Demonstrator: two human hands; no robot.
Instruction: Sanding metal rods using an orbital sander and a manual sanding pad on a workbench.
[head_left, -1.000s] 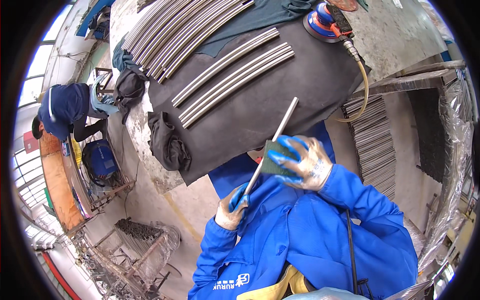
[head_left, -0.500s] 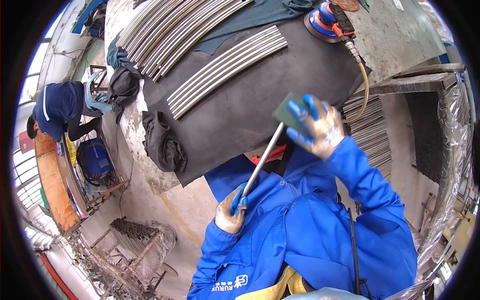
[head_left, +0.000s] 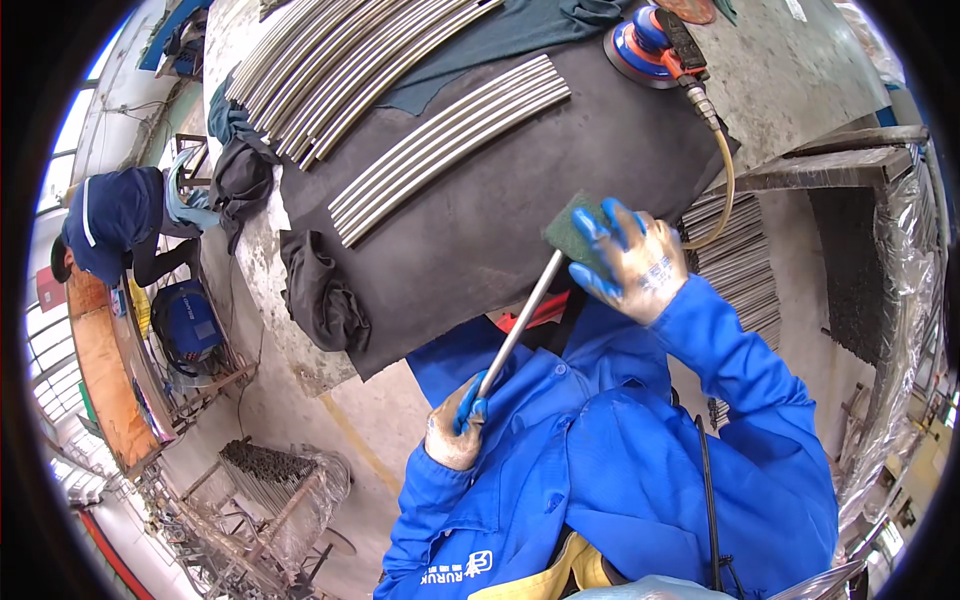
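Note:
My left hand (head_left: 455, 427), in a white and blue work glove, is closed round the near end of a slim metal rod (head_left: 520, 325). The rod slants up and away to the right, in front of my blue jacket. Its far end meets the lower edge of a green scouring pad (head_left: 572, 232). My right hand (head_left: 645, 265), gloved the same way, holds the pad with its fingers over it; part of the pad is hidden under them. Beyond lies a row of several similar metal rods (head_left: 450, 150) on a dark mat (head_left: 480, 235).
A larger batch of rods (head_left: 350, 70) lies at the far left. An orbital sander (head_left: 655, 50) with a hose (head_left: 731, 180) rests at the far right. Dark cloth (head_left: 325, 295) bunches at the mat's left edge. Another person (head_left: 115, 220) bends over at the left.
The whole view has shifted slightly. My right hand and the pad, smeared by motion before, now appear sharper. Both hands keep their holds, and the rod stays at nearly the same slant.

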